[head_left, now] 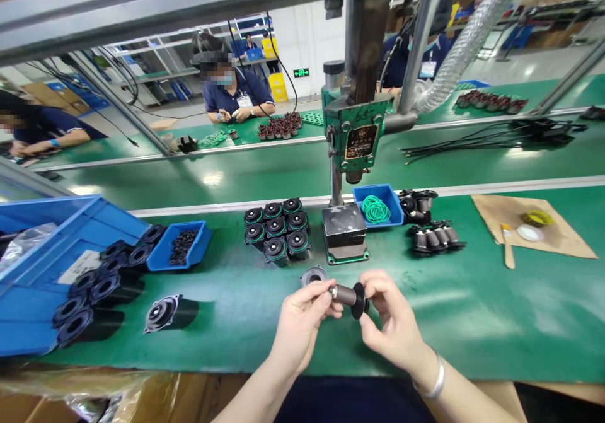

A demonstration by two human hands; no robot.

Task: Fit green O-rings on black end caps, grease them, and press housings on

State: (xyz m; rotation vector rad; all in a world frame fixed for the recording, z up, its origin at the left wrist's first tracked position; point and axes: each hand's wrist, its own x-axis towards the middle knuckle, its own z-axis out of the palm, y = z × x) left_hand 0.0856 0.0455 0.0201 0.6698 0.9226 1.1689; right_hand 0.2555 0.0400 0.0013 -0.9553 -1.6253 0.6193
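Between my two hands is a rotor (344, 294), a dark grey cylinder with a black disc at its right end and a small pale tip at its left. My left hand (302, 322) pinches the tip end. At the disc end, the thumb and fingers of my right hand (394, 322) grip the rim. Just behind the left fingertips stands a black round housing (312, 276), partly hidden by them. Another housing (165, 313) lies by itself on the green bench to the left. Similar rotors (435, 239) lie grouped at the right behind my hands.
A green press (355, 133) rises over a metal block (345, 226). Beside it are a blue bin of green rings (375, 210) and several housings (276, 227). Leftward are a small bin (182, 246) and a large crate (28, 265). Cardboard with a brush (508, 246) lies right. Co-workers sit opposite.
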